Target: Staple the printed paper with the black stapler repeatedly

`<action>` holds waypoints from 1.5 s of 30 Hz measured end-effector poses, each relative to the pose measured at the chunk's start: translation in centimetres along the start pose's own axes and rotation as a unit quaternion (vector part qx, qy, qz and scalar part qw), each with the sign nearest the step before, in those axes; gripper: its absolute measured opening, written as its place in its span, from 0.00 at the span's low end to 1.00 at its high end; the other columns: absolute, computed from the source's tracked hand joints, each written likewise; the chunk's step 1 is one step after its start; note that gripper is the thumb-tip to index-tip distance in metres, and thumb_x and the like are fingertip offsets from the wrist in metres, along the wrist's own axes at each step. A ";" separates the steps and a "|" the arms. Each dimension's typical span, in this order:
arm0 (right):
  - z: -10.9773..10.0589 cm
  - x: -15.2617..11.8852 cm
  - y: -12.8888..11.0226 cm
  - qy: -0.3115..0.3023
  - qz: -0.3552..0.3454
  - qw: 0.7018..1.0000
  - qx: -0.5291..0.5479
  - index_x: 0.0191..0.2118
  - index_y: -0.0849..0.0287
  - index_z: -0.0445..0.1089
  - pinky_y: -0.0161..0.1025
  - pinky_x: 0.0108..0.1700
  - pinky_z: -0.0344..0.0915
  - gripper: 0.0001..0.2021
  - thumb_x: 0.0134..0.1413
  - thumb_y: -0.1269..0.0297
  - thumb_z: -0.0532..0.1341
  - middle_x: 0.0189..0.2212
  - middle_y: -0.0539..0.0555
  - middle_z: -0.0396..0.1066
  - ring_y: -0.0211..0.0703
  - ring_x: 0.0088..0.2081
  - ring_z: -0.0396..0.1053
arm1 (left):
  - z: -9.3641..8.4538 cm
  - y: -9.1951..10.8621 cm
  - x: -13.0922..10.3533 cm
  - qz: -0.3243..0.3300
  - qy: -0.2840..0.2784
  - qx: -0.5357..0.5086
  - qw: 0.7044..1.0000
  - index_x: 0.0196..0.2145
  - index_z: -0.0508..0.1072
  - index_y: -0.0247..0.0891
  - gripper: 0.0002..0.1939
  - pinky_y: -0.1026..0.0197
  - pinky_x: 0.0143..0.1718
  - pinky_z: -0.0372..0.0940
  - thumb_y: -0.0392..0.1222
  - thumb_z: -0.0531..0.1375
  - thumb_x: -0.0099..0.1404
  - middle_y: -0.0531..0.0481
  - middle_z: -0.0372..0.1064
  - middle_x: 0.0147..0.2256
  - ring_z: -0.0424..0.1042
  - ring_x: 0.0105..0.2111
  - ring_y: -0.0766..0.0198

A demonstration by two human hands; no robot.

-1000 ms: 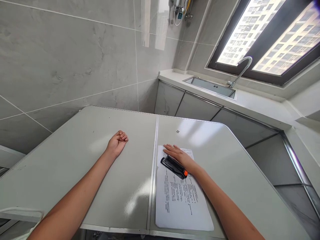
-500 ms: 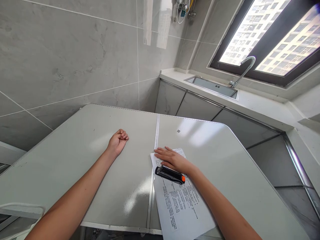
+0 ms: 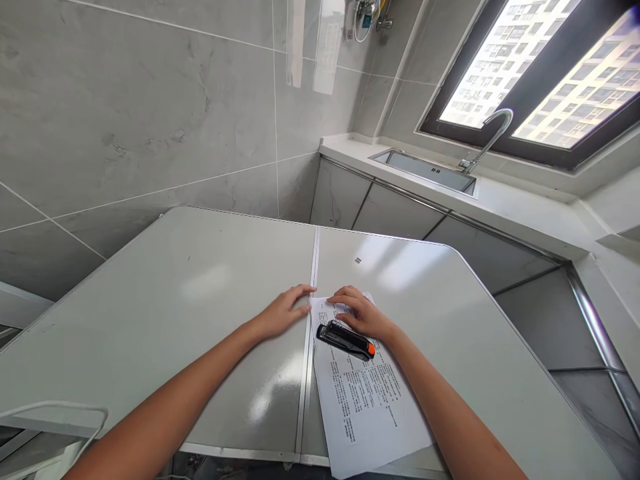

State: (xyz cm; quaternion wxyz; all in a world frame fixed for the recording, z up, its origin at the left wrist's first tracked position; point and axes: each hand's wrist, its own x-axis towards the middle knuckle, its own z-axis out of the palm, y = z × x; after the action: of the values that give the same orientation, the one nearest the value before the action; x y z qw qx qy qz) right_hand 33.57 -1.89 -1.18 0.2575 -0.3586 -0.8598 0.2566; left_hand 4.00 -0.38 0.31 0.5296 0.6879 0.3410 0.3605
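Observation:
Printed sheets of paper (image 3: 370, 420) lie on the right half of the table, their lower corner reaching past its front edge. A black stapler with an orange end (image 3: 345, 340) rests on the upper part of the sheets. My right hand (image 3: 363, 315) lies over the top of the paper, just beyond the stapler, fingers bent but apart. At the upper left corner of the paper is my left hand (image 3: 286, 311), with its fingers stretched out and spread, the tips at or close to the sheet's edge. Neither hand grips anything that I can see.
The pale folding table (image 3: 225, 400) has a metal seam (image 3: 307, 347) down its middle. Two small dark staples (image 3: 358, 260) lie beyond the paper. Behind stand a counter with a sink (image 3: 425, 172) and a tap (image 3: 493, 137), under a window. A white cable (image 3: 55, 404) hangs at lower left.
My left hand has opened from a fist and moved right to the paper's corner. My right hand has curled its fingers and drawn slightly right. Paper and stapler have shifted a little right.

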 end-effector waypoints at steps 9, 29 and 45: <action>-0.8 -1.2 -0.4 -0.023 0.005 1.000 -0.008 0.59 0.44 0.73 0.57 0.65 0.63 0.16 0.69 0.57 0.60 0.63 0.57 0.63 0.54 0.63 0.62 | 2.5 0.7 -0.8 -0.005 -0.043 -0.031 0.999 0.42 0.79 0.42 0.06 0.51 0.54 0.68 0.40 0.64 0.67 0.43 0.70 0.46 0.75 0.46 0.55; -1.8 -1.7 0.0 0.034 0.018 0.998 0.041 0.54 0.47 0.77 0.51 0.55 0.70 0.13 0.70 0.60 0.59 0.49 0.57 0.75 0.50 0.52 0.72 | 3.9 2.0 -1.1 0.004 -0.082 0.085 0.993 0.49 0.74 0.43 0.12 0.58 0.47 0.69 0.37 0.59 0.68 0.48 0.69 0.43 0.72 0.38 0.63; -4.1 -3.5 -6.0 -0.031 0.077 0.993 0.086 0.52 0.51 0.73 0.49 0.52 0.70 0.20 0.68 0.43 0.57 0.50 0.58 0.71 0.51 0.48 0.71 | 4.2 1.2 -0.8 0.000 -0.062 0.125 0.990 0.43 0.81 0.40 0.14 0.61 0.41 0.66 0.31 0.57 0.66 0.48 0.76 0.41 0.72 0.36 0.63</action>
State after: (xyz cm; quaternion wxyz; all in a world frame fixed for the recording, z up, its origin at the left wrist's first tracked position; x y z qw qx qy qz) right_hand 35.35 -7.15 4.67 0.2403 -0.3917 -0.8121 0.3596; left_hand 7.33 -3.35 0.61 0.4596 0.7697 0.3500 0.2718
